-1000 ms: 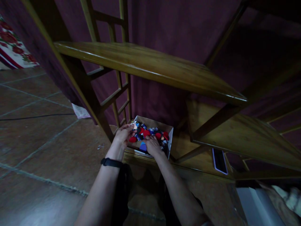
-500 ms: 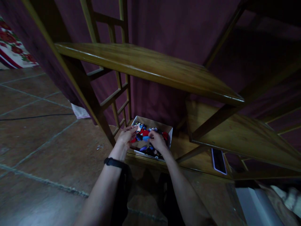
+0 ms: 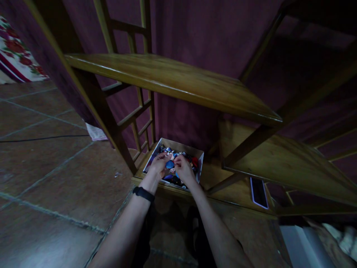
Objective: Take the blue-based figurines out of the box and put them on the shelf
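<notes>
A shallow white-edged cardboard box stands on the low wooden shelf, holding many small colourful pieces that look like toys or figures, too dim to name. Over it, my left hand has its fingers closed around a small blue piece. The thumb and fingers of my right hand are pinched together at the right side of this piece; what lies between their tips is hidden. A dark band circles my left wrist.
A wooden shelf board juts out above the box, with a lattice side frame at left. On the lower shelf to the right lies a phone. A purple curtain hangs behind. A cable crosses the tiled floor.
The red and blue piece held between my hands no longer shows there; a rounder blue part is seen instead. My left hand has moved slightly right and down, closer to my right.
</notes>
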{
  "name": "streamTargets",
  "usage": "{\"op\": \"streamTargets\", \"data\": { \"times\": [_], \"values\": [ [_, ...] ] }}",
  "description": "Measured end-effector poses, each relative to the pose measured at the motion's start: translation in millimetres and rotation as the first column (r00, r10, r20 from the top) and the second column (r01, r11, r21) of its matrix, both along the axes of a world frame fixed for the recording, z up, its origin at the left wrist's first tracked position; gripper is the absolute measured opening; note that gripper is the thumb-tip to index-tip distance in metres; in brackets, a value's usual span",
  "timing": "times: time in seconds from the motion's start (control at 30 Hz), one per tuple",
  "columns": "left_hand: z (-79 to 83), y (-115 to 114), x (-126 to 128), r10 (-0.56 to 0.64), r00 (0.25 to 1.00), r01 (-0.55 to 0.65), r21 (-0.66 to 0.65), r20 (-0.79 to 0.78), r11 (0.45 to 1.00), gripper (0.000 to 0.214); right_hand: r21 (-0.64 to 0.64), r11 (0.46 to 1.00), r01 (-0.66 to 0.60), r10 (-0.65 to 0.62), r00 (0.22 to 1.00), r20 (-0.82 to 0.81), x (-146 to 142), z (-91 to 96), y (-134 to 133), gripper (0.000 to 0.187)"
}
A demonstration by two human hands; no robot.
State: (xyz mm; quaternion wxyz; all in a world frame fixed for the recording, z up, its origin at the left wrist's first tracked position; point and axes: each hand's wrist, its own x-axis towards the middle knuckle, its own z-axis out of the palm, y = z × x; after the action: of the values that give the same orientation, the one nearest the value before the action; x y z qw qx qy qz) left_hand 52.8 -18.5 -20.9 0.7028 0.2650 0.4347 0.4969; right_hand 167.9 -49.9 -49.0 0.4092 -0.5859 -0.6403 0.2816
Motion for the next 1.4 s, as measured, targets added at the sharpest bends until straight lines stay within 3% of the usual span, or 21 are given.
{"op": "streamTargets", "data": {
  "times": [0.23, 0.3, 0.4, 0.5, 0.67, 0.77, 0.87, 0.93, 1.0, 1.17, 1.4],
  "values": [
    [-7.8, -6.7, 25.4, 0.176, 0.982, -0.176, -0.016, 0.072, 0.984, 0.02, -0.033, 0.97, 0.239, -0.24, 0.97, -0.036, -14.5, -8.6, 7.1, 0.023],
    [-8.5, -5.9, 28.5, 0.155, 0.983, -0.153, -0.029, 0.102, 0.988, 0.017, -0.044, 0.961, 0.274, -0.277, 0.958, -0.073, -17.9, -7.3, 9.8, 0.036],
    [-8.1, -3.3, 27.3, 0.138, 0.983, -0.133, -0.047, 0.117, 0.99, 0.015, -0.044, 0.977, 0.21, -0.214, 0.972, -0.093, -16.7, -5.1, 12.9, 0.046],
    [-6.8, -2.5, 23.4, 0.103, 0.986, -0.091, -0.096, 0.131, 0.991, 0.015, -0.032, 0.987, 0.155, -0.157, 0.986, -0.064, -11.4, -4.9, 12.7, 0.038],
    [-2.1, -5.8, 20.5, -0.017, 0.978, 0.053, -0.168, 0.208, 0.984, 0.026, -0.072, 0.976, 0.208, -0.216, 0.967, -0.136, -8.1, -9.3, 12.0, 0.026],
    [1.1, -6.0, 17.4, -0.046, 0.966, 0.08, -0.123, 0.256, 0.989, 0.042, -0.132, 0.959, 0.25, -0.282, 0.882, -0.377, -7.4, -9.0, 13.8, 0.019],
    [2.8, -4.5, 13.1, -0.035, 0.968, 0.059, -0.088, 0.249, 0.994, 0.051, -0.178, 0.962, 0.208, -0.273, 0.68, -0.68, 0.3, -0.6, 14.0, 0.02],
    [3.3, -4.3, 11.7, 0.01, 0.977, 0.006, -0.076, 0.211, 0.997, 0.052, -0.194, 0.967, 0.168, -0.255, 0.56, -0.788, 8.4, 7.9, 12.4, 0.023],
    [3.7, -4.7, 12.3, 0.049, 0.983, -0.036, -0.071, 0.177, 0.997, 0.053, -0.206, 0.968, 0.143, -0.25, 0.517, -0.818, 14.9, 16.2, 9.5, 0.025],
    [5.6, -4.4, 15.2, 0.071, 0.98, -0.063, -0.048, 0.184, 0.997, 0.043, -0.192, 0.981, 0.035, -0.181, 0.536, -0.825, 10.5, 26.2, -0.4, 0.022],
    [2.5, -0.4, 10.9, -0.071, 0.915, 0.102, -0.057, 0.397, 0.993, 0.034, -0.248, 0.962, 0.112, -0.263, 0.618, -0.741, 0.8, 22.3, -4.5, 0.026]
  ]
}}
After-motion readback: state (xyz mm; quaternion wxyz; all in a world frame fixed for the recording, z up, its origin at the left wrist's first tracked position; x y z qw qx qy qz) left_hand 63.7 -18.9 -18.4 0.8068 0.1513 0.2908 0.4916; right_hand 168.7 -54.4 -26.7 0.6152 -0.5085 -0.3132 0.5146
